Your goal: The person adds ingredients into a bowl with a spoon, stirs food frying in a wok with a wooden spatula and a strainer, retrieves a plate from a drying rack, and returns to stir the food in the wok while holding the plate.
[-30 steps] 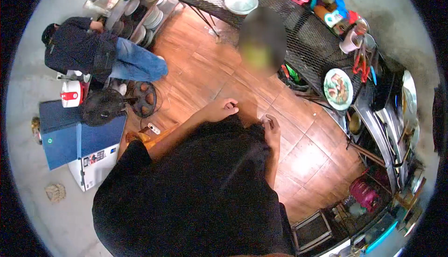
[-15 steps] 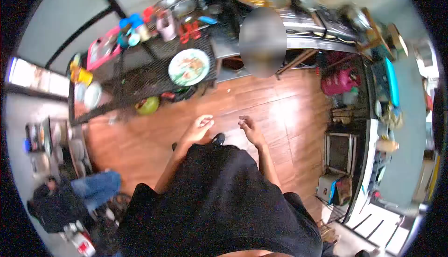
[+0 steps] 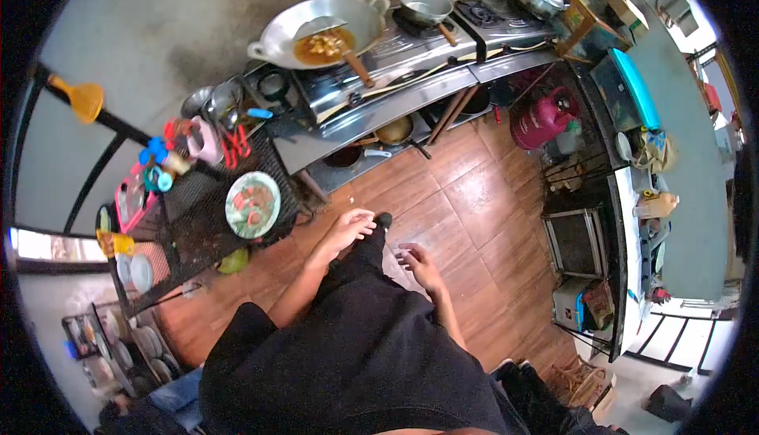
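Note:
My left hand (image 3: 348, 231) is in front of my body above the tiled floor, fingers loosely bent and apart, holding nothing. Lower and to its right hangs my right hand (image 3: 419, 267), also empty, its fingers slightly curled and spread. Neither hand touches anything. Beyond them stands a steel stove (image 3: 395, 79) with a large wok (image 3: 277, 40) containing brown liquid and pieces of food; a wooden-handled ladle (image 3: 357, 65) rests in it. A small saucepan (image 3: 427, 7) sits on a burner to the right. On the mesh table at left is a bowl (image 3: 273, 218) of red and pale food.
A pink gas cylinder (image 3: 544, 121) stands on the floor right of the stove. The mesh table (image 3: 194, 218) holds red tongs (image 3: 235, 146) and bottles. Shelving (image 3: 573, 245) lines the right side, and a dish rack (image 3: 126, 344) stands at lower left. Other people's legs show near the bottom edge.
My view has turned right, so the stove, wok and table sit further left and lower in it. One shoe has moved forward, with my leg now showing. Both hands stay empty.

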Motion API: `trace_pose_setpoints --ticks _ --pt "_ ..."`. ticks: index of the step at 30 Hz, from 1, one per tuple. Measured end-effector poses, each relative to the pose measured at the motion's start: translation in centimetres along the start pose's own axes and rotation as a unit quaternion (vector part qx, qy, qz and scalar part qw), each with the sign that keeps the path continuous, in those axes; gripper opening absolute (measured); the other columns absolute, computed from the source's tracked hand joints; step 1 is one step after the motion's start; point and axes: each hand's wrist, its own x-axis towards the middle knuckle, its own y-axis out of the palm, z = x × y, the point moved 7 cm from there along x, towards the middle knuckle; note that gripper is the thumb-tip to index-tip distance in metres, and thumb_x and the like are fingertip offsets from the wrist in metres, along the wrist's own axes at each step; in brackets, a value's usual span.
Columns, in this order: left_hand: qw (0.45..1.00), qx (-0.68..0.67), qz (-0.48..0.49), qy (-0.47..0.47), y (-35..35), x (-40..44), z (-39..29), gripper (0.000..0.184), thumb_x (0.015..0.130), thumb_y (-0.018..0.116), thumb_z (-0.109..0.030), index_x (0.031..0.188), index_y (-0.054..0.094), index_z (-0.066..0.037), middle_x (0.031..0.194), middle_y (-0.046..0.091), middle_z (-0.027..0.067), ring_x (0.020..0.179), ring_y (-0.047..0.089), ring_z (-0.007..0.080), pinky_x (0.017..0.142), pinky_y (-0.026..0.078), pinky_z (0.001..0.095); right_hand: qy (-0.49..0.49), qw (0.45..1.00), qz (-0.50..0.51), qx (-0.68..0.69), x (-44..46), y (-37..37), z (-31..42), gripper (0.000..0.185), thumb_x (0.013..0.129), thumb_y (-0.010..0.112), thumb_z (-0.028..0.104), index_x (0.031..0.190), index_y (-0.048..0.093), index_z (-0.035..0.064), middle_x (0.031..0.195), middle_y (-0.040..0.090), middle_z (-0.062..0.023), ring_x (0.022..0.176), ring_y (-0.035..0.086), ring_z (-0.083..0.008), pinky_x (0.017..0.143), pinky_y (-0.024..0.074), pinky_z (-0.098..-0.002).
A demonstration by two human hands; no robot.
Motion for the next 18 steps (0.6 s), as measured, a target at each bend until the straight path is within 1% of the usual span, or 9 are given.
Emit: trace_pose_setpoints --ticks 3,4,6,7,9,10,12,14,18 --pt "0.999 -0.029 -0.017 -0.009 1.0 5.3 -1.1 0.031 0.094 0.054 -0.029 0.115 0.057 -0.006 0.101 0.066 0.0094 0.086 0.063 0.0134 0.073 0.049 0.0266 0.009 1.0 -0.006 -0.014 2.6 -3.4 0.2 0.031 0.093 0.054 0.021 0.116 0.055 0.0005 0.099 0.064 -0.009 0.084 0.059 -0.0164 0.074 0.0481 -0.0302" --pt "1.0 -0.029 -0.008 0.001 1.8 7.7 -2.4 0.032 0.094 0.054 -0.03 0.115 0.057 -0.006 0.1 0.066 0.0095 0.086 0.063 0.0137 0.072 0.049 0.0266 0.006 0.999 -0.029 -0.018 2.9 -5.0 1.6 0.032 0.092 0.055 0.023 0.114 0.058 0.0001 0.101 0.065 -0.0137 0.088 0.062 -0.0205 0.078 0.049 -0.0336" --pt "1.0 -0.025 -0.009 -0.009 4.2 11.5 -4.7 0.031 0.093 0.056 -0.029 0.112 0.058 -0.005 0.097 0.067 0.0099 0.082 0.063 0.0135 0.069 0.049 0.0254 -0.015 0.985 -0.102 -0.141 4.0 -10.0 0.9 0.031 0.091 0.056 0.025 0.109 0.061 0.0004 0.102 0.066 -0.0178 0.093 0.063 -0.0258 0.082 0.0486 -0.0363" --pt "1.0 -0.023 -0.005 0.001 5.9 13.6 -5.8 0.03 0.093 0.056 -0.029 0.112 0.058 -0.005 0.096 0.067 0.0099 0.08 0.063 0.0131 0.068 0.049 0.0249 -0.046 0.974 -0.153 -0.158 3.3 -12.2 2.2 0.025 0.092 0.055 0.023 0.102 0.063 0.0013 0.088 0.065 -0.0073 0.083 0.06 -0.0165 0.076 0.0488 -0.032" --pt "0.999 0.035 0.021 -0.027 9.7 17.9 -6.7 0.03 0.094 0.053 -0.03 0.113 0.058 -0.007 0.099 0.067 0.0096 0.083 0.064 0.0146 0.071 0.05 0.0261 0.005 0.966 -0.233 -0.113 1.8 -17.1 2.5 0.025 0.091 0.057 0.023 0.096 0.064 0.0002 0.085 0.066 -0.0089 0.084 0.061 -0.0172 0.076 0.049 -0.0328" --pt "0.995 0.06 0.07 -0.024 12.4 19.6 -7.4 0.029 0.094 0.052 -0.029 0.112 0.058 -0.007 0.099 0.067 0.0094 0.082 0.064 0.0146 0.071 0.05 0.026 -0.01 0.944 -0.299 -0.141 1.1 -19.9 0.7 0.024 0.09 0.057 0.022 0.092 0.065 -0.0003 0.082 0.066 -0.0088 0.081 0.061 -0.0161 0.074 0.0488 -0.033" --pt "0.981 0.108 0.162 -0.024 18.2 22.4 -9.8 0.029 0.095 0.051 -0.028 0.112 0.057 -0.005 0.098 0.067 0.0092 0.082 0.064 0.0146 0.07 0.05 0.0257 0.003 0.918 -0.397 0.001 -2.1 -23.3 -0.3 0.022 0.089 0.057 0.021 0.089 0.065 0.0005 0.082 0.066 -0.0073 0.078 0.061 -0.0165 0.072 0.0488 -0.0332" --pt "0.955 0.15 0.254 -0.036 23.8 24.8 -10.5 0.029 0.095 0.05 -0.027 0.112 0.057 -0.005 0.097 0.067 0.0095 0.082 0.064 0.0142 0.07 0.05 0.0251 0.032 0.892 -0.451 0.022 -5.2 -25.5 -3.1 0.021 0.09 0.056 0.019 0.087 0.065 0.0005 0.081 0.066 -0.0059 0.075 0.061 -0.016 0.07 0.0488 -0.0319" --pt "0.912 0.219 0.341 -0.062 33.8 27.5 -9.3 0.028 0.093 0.056 -0.028 0.109 0.059 -0.006 0.093 0.067 0.0077 0.079 0.062 0.0113 0.068 0.048 0.0236 0.059 0.817 -0.529 0.22 -11.5 -26.6 -8.6 0.019 0.092 0.054 0.017 0.084 0.063 0.0029 0.081 0.066 -0.0047 0.075 0.061 -0.0128 0.065 0.0478 -0.0274"
